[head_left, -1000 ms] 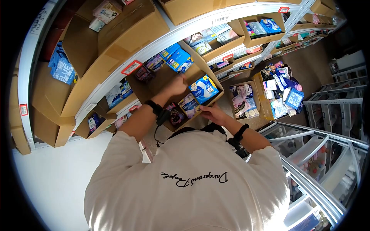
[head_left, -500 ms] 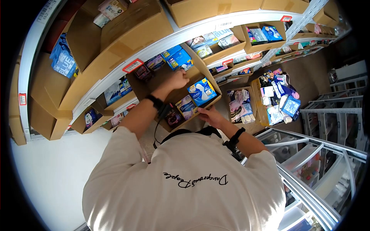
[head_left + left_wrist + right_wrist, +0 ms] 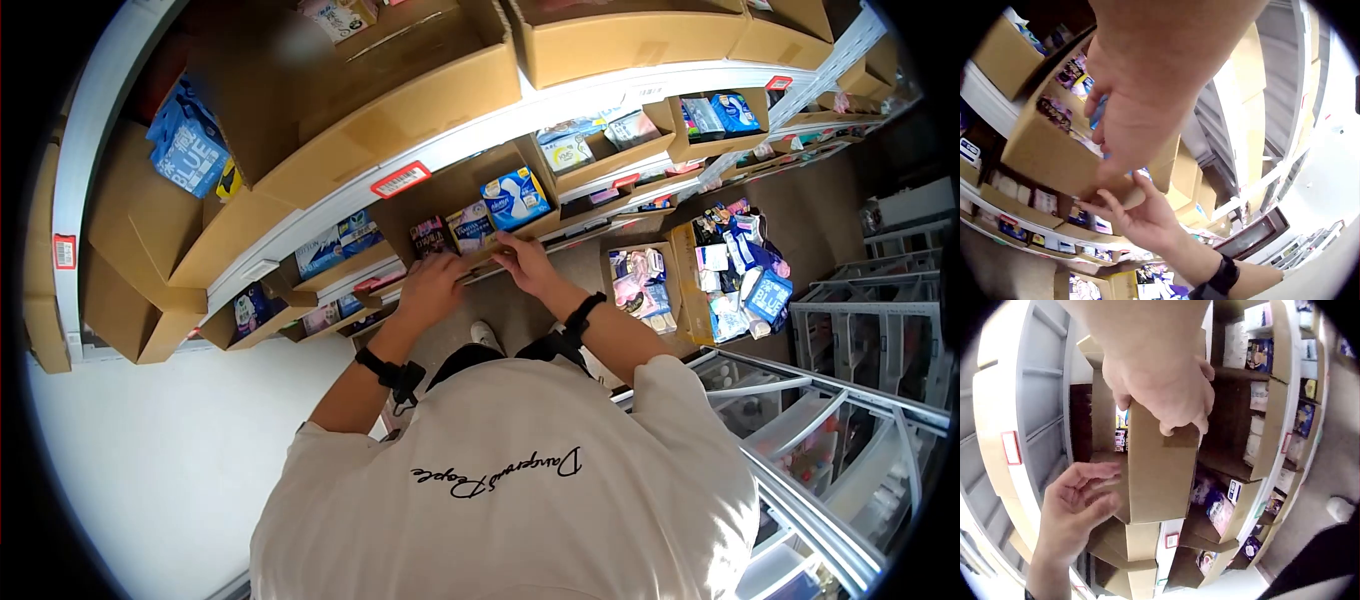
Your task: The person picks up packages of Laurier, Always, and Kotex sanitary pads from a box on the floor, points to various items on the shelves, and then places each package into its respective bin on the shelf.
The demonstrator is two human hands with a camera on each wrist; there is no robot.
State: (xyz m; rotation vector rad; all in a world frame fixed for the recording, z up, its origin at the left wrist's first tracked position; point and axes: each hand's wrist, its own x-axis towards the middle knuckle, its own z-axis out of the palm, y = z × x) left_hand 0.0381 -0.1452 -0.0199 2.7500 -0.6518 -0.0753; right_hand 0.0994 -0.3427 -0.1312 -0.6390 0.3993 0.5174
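Observation:
An open cardboard box (image 3: 1159,478) sits partly in the shelf bay, holding a blue Always pad pack (image 3: 516,198), a purple-and-yellow pack (image 3: 470,228) and a dark pink pack (image 3: 428,236). My right hand (image 3: 527,266) grips the front wall of this box near its right end; in the right wrist view its fingers bend over the cardboard. My left hand (image 3: 432,286) is at the front of the box, left of the right hand. Its fingers look loosely bent in the right wrist view, with nothing between them.
Neighbouring boxes of packs line the shelves, including an upper cardboard bin (image 3: 390,120) just above. A red-framed shelf label (image 3: 400,179) marks the rail. On the floor at right stand a small box (image 3: 642,288) and a fuller carton (image 3: 688,285). Wire racks (image 3: 850,390) stand behind.
The box has moved back into the shelf, hiding its rear packs beneath the rail. My left hand has come out of it to its front, while the right stays at the front wall.

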